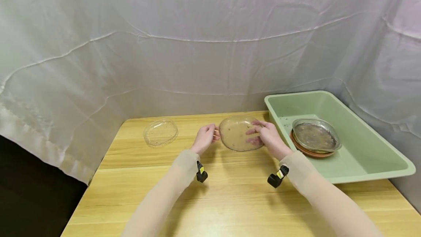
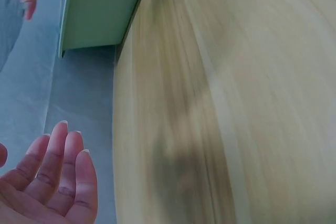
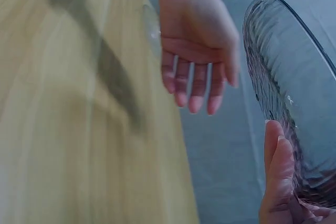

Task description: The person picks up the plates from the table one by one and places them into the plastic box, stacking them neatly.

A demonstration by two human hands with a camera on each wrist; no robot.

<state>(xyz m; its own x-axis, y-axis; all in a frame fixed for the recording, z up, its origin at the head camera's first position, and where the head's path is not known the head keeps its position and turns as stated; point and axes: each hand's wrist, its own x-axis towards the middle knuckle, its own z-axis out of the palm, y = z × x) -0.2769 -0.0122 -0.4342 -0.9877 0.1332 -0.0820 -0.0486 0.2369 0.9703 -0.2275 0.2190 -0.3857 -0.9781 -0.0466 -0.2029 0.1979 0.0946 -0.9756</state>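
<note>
A clear ribbed dish (image 1: 237, 134), rounded in outline with small bumps on its base, is held up over the wooden table. My right hand (image 1: 269, 139) grips its right side, and some of those fingers show through the clear material. In the right wrist view, the dish (image 3: 296, 93) stands tilted on edge, with fingers (image 3: 278, 166) against its ribbed outside. My left hand (image 1: 205, 138) is close to the opposite rim, palm turned inward and fingers nearly straight. The left wrist view shows nothing in that hand (image 2: 52, 182).
A second clear dish (image 1: 160, 133) sits on the table (image 1: 138, 185) at the back left. At the right, a green tub (image 1: 371, 145) holds a brown saucer (image 1: 312, 153) with a dirt-marked clear dish (image 1: 316, 134) stacked on it. Grey curtain (image 1: 204, 68) hangs behind.
</note>
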